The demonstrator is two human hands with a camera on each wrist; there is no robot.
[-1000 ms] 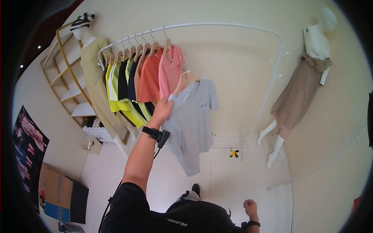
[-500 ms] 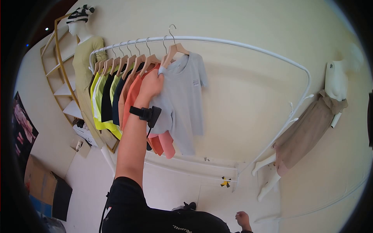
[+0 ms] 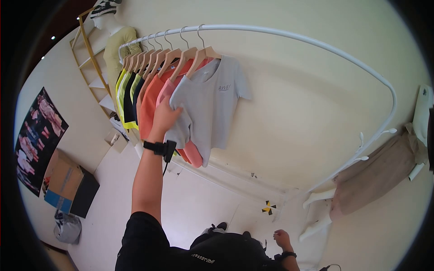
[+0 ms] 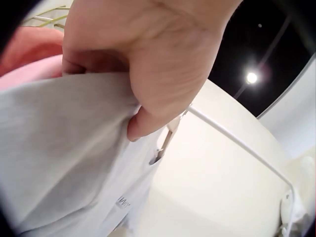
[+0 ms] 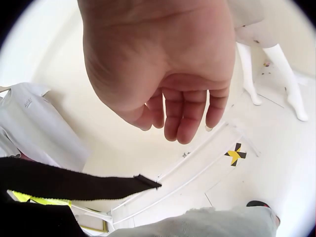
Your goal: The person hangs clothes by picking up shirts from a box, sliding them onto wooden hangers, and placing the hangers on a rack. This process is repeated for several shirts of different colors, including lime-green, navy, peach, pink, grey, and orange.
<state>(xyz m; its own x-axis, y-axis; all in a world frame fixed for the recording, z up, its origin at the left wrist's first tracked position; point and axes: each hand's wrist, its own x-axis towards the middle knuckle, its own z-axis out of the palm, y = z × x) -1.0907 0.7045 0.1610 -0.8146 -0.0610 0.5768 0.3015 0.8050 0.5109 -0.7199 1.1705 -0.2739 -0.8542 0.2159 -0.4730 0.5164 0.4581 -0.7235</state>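
Observation:
A light grey T-shirt (image 3: 205, 113) with small chest lettering hangs on a wooden hanger (image 3: 197, 61), whose hook is at the white rail (image 3: 280, 32). My left hand (image 3: 166, 118) holds the shirt's sleeve side. In the left wrist view its thumb lies over the grey cloth, and the other fingers are mostly hidden behind it. Directly beside it hangs a pink T-shirt (image 3: 193, 154), followed by an orange one (image 3: 148, 106). Low at my side, my right hand (image 3: 282, 239) hangs with loosely curled fingers and holds nothing.
More shirts hang leftward along the rail, near a mannequin (image 3: 122, 40) in a pale green dress. At right, small white hooks (image 3: 361, 140) stick out from the rack's post. Another mannequin in a brown skirt (image 3: 375, 176) stands beyond. A cardboard box (image 3: 68, 180) sits on the left.
The grey T-shirt has gone up and back to the rail, its hanger now beside the pink shirt's. My left hand has slid from the neck and shoulder down to the sleeve. The right hand still hangs low.

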